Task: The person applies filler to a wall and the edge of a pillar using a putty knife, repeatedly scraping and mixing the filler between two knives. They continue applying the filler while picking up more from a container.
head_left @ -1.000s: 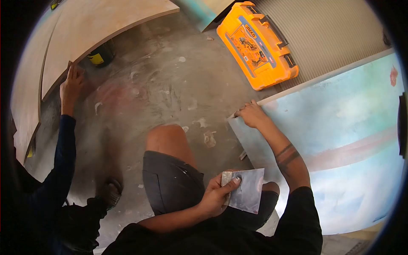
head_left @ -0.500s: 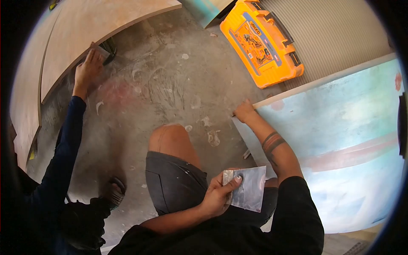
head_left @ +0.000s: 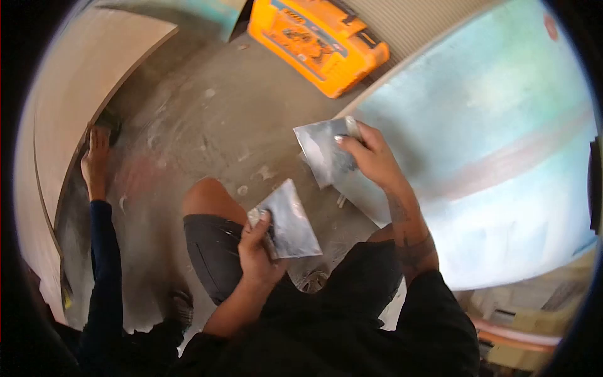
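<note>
My left hand [head_left: 256,252] is wrapped round the edge grip of a flat metal putty scraper [head_left: 295,221], thumb pressed on its face, above my lap. A second, similar putty scraper [head_left: 321,149] is in my right hand [head_left: 377,156], its thumb lying on the blade near the pale grip strip. This scraper overlaps the near left corner of a large blue-white painted board [head_left: 496,182] on my right. The two blades are apart, both with smeared grey faces.
An orange tool case [head_left: 314,47] lies beyond the painted board, beside a ribbed surface [head_left: 433,22]. On the left, a co-worker's hand [head_left: 95,164] is at the edge of a pale wooden panel [head_left: 113,56]. Dusty concrete floor [head_left: 188,125] lies between.
My right hand has left the board's edge and now shows a scraper. My left hand has moved left and up with its scraper. The view has shifted right.
</note>
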